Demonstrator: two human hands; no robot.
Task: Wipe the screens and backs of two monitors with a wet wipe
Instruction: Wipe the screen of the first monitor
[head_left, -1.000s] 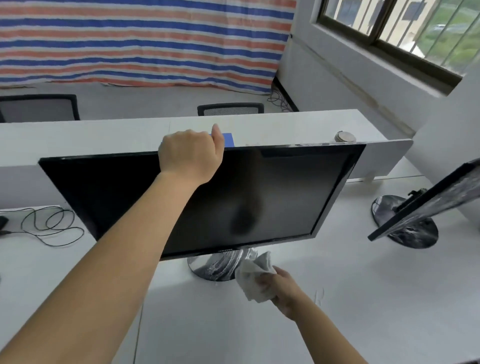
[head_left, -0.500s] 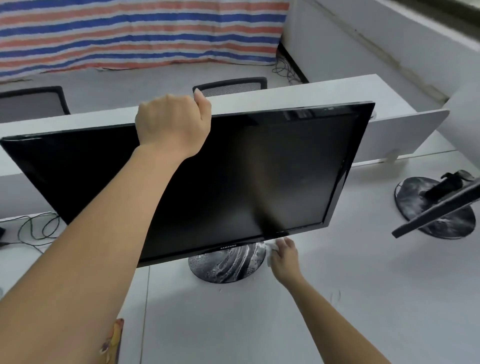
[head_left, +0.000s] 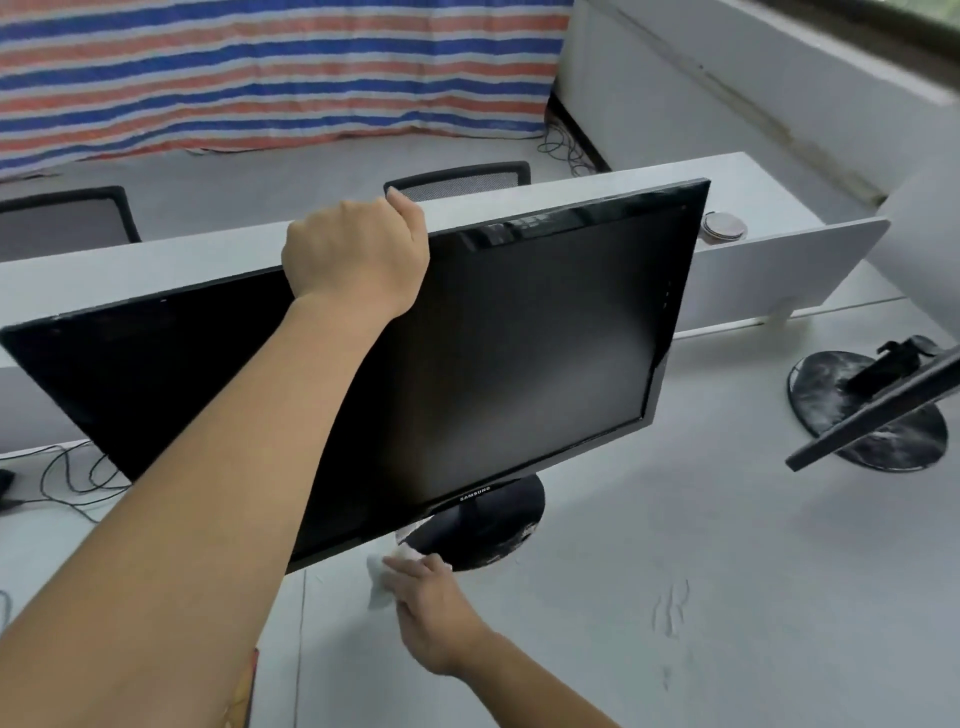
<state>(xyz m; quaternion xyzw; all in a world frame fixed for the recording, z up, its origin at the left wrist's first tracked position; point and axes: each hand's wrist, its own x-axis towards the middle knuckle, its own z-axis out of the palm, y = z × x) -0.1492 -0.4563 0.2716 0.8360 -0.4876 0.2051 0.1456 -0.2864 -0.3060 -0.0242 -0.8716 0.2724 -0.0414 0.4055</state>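
A black monitor (head_left: 519, 364) stands on a round dark base (head_left: 483, 525) on the white desk, its screen facing me and leaning back. My left hand (head_left: 358, 254) grips its top edge, fingers curled over the back. Lower down, my right hand (head_left: 431, 608) holds a crumpled white wet wipe (head_left: 382, 577) on the desk just under the screen's bottom edge, beside the base. A second black monitor (head_left: 878, 415) shows edge-on at the far right, tilted over its own round base (head_left: 831, 395).
A white partition (head_left: 779, 260) runs behind the monitors, with a small round object (head_left: 724, 226) on top. Black cables (head_left: 67, 478) lie on the desk at the left. Two office chairs (head_left: 462, 179) and a striped tarp (head_left: 260, 67) stand beyond.
My right hand with the wipe has slid left along the desk under the monitor's lower edge. My left hand keeps its hold on the top edge. The view has shifted slightly.
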